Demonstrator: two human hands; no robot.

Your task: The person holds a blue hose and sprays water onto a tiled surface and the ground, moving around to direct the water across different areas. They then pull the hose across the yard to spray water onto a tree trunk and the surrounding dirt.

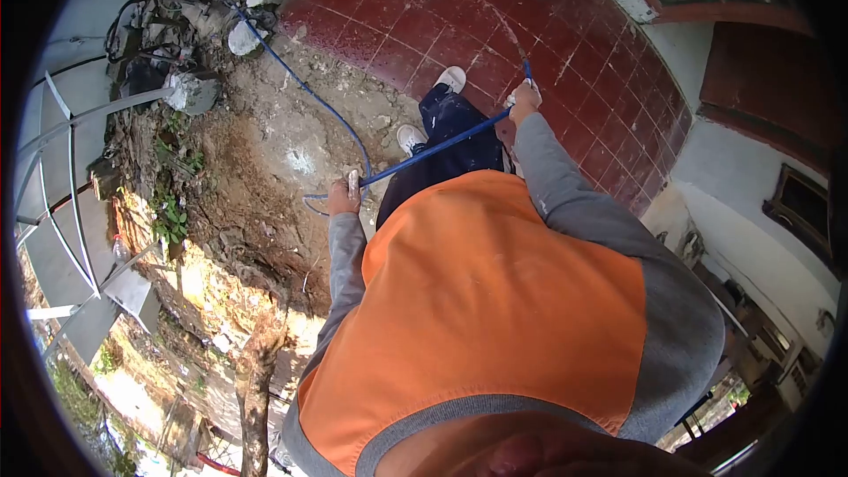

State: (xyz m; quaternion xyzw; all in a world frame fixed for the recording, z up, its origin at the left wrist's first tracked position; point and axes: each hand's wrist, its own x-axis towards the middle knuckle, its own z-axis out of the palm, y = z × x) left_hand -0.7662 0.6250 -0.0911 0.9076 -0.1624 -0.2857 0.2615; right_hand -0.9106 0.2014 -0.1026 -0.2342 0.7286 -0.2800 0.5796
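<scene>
Both the left hand point(344, 197) and the right hand point(526, 101) had their fingers closed around a long, slim blue tube point(436, 149) slanting across the dark cloth trousers point(464, 157), the right being nearer its tip point(527, 68), which pointed over dark-red floor tiles point(424, 31).

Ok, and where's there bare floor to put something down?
The red tiles between your right hand and the white wall show a broad bare stretch. A smaller, rough patch of grey ground lies between the blue hose and the tiles, left of your shoes. It's crowded at far left, with rubble and metal bars.
</scene>
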